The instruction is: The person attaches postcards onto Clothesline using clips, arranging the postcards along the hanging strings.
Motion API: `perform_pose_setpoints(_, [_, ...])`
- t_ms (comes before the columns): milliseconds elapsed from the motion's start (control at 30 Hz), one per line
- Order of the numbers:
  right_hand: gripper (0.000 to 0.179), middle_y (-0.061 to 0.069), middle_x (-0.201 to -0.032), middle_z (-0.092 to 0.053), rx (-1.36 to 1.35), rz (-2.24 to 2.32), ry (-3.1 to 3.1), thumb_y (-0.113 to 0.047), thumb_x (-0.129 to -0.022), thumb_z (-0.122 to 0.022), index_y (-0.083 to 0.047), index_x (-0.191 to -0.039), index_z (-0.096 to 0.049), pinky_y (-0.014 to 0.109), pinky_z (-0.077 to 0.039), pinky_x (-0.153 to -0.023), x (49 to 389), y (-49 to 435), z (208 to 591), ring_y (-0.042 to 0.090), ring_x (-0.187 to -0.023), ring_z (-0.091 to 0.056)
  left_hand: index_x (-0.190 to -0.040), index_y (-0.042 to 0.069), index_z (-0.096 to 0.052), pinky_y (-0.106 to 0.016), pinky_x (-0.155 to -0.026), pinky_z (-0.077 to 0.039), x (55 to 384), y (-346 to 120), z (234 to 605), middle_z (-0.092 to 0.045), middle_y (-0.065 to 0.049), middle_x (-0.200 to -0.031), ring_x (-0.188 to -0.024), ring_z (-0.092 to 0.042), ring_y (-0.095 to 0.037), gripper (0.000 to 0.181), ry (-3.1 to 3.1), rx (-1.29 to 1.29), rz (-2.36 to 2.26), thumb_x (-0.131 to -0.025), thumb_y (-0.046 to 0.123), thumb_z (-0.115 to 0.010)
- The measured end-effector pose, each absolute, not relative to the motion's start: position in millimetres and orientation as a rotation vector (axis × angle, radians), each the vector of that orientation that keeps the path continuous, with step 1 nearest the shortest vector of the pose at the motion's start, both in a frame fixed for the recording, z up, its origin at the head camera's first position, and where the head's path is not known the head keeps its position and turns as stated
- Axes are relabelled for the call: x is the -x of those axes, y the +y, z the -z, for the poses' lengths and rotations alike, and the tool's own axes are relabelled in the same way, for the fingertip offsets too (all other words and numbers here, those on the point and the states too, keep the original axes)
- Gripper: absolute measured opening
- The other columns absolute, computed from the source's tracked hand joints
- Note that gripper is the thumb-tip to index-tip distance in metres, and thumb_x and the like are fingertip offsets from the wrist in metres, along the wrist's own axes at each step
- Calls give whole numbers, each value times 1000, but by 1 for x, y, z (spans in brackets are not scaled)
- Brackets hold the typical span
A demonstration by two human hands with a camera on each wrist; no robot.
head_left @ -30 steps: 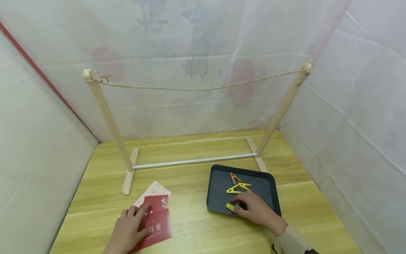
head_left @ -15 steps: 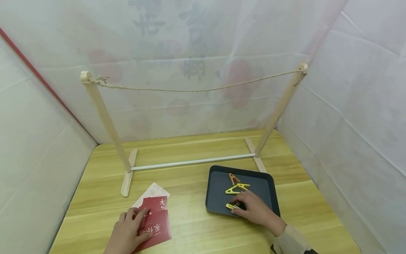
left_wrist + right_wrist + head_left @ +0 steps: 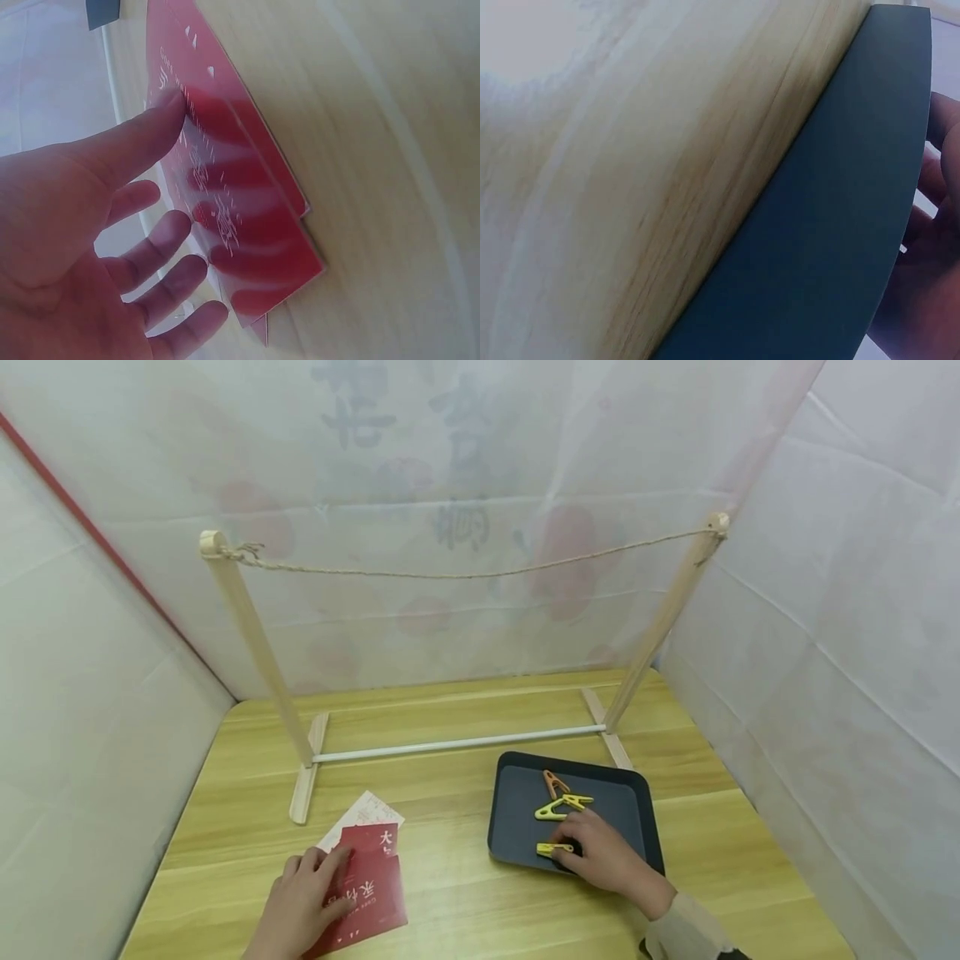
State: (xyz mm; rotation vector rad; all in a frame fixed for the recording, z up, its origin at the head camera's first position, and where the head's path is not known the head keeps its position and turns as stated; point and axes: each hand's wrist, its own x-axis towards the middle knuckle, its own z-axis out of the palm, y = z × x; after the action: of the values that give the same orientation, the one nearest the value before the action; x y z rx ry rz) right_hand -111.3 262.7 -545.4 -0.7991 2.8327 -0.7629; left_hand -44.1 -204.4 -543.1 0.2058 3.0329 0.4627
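Note:
My left hand [image 3: 303, 897] lies at the red cards, its fingers spread and loosely bent. In the left wrist view its thumb [image 3: 161, 120] touches the top red card [image 3: 247, 217], which has white writing. A second red card [image 3: 370, 838] and a white card [image 3: 371, 807] stick out from beneath. Over the dark tray my right hand [image 3: 603, 853] pinches a yellow clothespin [image 3: 547, 849] between thumb and fingers. The tray's wall hides most of this hand [image 3: 930, 247] and the clothespin in the right wrist view.
The dark tray [image 3: 513, 785] also holds an orange clothespin [image 3: 553, 783] and yellow clothespins [image 3: 551, 811]. Behind it stands a wooden frame [image 3: 258, 643] with a twine line [image 3: 450, 576] between its posts and a white rod [image 3: 457, 743] low down. White cloth walls surround the table.
The yellow clothespin at my right fingertips has turned, from slanting to nearly level in the head view. My left hand and the cards have hardly moved.

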Motion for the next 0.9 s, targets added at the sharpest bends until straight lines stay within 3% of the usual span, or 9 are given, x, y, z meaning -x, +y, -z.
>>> perform_pose_setpoints(233, [7,-21,-95,-62,753,876,2824,-38,-96,-65,-32,-98,-68,33,-49,-75,112,258,539,5,-88,-54,-125,13,-63,-37,-70,-42,42,-207,540,-51,-3,-92,-88,-46,-24,68,3027,-206,-476,-70,42,-89])
perform_pose_setpoints(367, [8,-20,-95,-63,660,986,2807,-39,-99,-61,-32,-101,-65,26,-46,-68,114,255,535,2,-80,-53,-117,11,-65,-37,-70,-43,42,-208,537,-51,-3,-94,-89,-46,-23,61,3021,-176,-520,-69,41,-89])
perform_pose_setpoints(567, [12,-7,-96,-71,623,1112,2765,-37,-101,-58,-27,-108,-60,22,-47,-60,116,252,532,1,-71,-57,-115,13,-62,-43,-77,-49,42,-208,529,-57,-4,-105,-95,-50,-24,60,3003,-132,-566,-69,40,-90])
perform_pose_setpoints(767, [10,-9,-78,-66,661,1165,2764,-36,-101,-59,-30,-107,-64,21,-43,-51,117,255,531,1,-57,-50,-107,15,-54,-27,-63,-49,42,-204,509,-58,7,-86,-75,-52,-9,42,2836,-131,-740,-82,33,-82])
perform_pose_setpoints(900, [10,-10,-79,-65,747,1228,2744,-32,-100,-60,-34,-104,-70,22,-44,-48,120,254,526,1,-54,-48,-101,14,-48,-22,-57,-45,44,-204,492,-58,8,-79,-66,-50,-3,26,2754,-274,-931,-95,28,-69])
